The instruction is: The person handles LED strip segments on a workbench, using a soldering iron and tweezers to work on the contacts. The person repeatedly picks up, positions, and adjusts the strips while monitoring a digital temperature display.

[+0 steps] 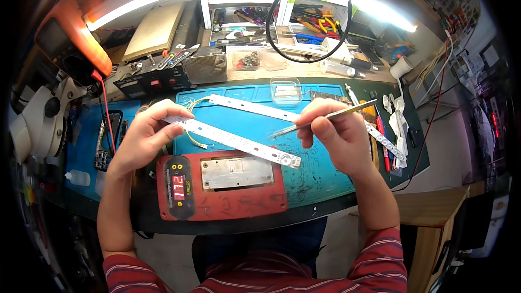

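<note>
My left hand (149, 135) grips a white LED strip (233, 139) by its left end. The strip slants down to the right, with a round lens at its far end, over a red heating plate unit (260, 206) with a metal top (236, 173) and a lit digital display. My right hand (339, 135) holds metal tweezers (355, 106), their tips pointing left over the blue mat (312, 179). A second white strip (249, 107) lies behind, passing under my right hand to the right side. Thin yellow and white wires (192, 141) hang near my left hand.
An orange multimeter (73, 38) and a microscope (40, 125) stand left, beside a phone frame (103, 146) and small bottle (78, 178). A clear box (285, 91) sits at the mat's back. Pens (380, 141) and crumpled tissue (399, 108) lie right. Tool trays (244, 35) line the back.
</note>
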Motion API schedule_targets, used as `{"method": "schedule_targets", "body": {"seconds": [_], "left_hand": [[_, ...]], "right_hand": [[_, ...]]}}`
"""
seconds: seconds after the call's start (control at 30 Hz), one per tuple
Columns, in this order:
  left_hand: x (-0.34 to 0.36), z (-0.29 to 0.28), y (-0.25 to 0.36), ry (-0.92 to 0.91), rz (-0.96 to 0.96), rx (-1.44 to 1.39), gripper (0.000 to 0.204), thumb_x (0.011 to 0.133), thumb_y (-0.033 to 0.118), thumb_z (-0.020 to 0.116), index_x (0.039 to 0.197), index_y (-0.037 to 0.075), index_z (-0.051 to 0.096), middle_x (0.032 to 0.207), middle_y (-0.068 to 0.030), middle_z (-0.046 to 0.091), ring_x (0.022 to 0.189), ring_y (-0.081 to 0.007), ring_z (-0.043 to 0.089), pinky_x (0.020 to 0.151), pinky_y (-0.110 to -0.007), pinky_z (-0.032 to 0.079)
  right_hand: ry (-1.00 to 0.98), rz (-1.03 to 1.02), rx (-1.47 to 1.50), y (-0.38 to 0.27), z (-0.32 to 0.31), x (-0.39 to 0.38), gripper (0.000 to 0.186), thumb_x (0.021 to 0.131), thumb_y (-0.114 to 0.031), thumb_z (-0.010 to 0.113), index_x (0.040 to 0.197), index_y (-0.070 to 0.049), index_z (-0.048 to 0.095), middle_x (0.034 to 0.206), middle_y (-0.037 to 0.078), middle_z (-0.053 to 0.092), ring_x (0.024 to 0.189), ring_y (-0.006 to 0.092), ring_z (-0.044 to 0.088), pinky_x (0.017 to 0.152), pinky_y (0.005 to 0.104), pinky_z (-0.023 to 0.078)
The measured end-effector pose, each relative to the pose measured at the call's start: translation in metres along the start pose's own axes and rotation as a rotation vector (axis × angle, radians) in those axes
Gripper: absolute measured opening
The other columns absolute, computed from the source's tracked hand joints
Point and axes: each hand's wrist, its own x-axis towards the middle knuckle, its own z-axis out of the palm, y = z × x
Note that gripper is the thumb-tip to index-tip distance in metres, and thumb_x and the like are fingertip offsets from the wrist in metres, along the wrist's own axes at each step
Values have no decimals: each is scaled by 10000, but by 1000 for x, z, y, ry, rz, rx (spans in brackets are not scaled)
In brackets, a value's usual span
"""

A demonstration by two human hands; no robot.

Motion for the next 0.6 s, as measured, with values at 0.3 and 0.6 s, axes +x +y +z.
{"method": "schedule_targets", "body": {"seconds": [0.3,0.6], "left_hand": [[-2,-3,-3,-59,7,17,223,998,91,659,1185,-29,663,1112,-42,633,1027,-100,612,886,-251,498],[-1,-1,-6,-66,-27,-21,219,990,102,671,1177,-11,669,1084,-22,621,981,-79,585,839,-234,480]], "right_hand": [[-12,3,-98,15,3,-11,258,1059,-212,586,1104,14,702,900,61,692,744,88,626,664,245,513],[-36,58,-110,18,-1,-12,286,1069,-228,566,1075,21,707,910,74,694,767,98,643,674,247,523]]}}
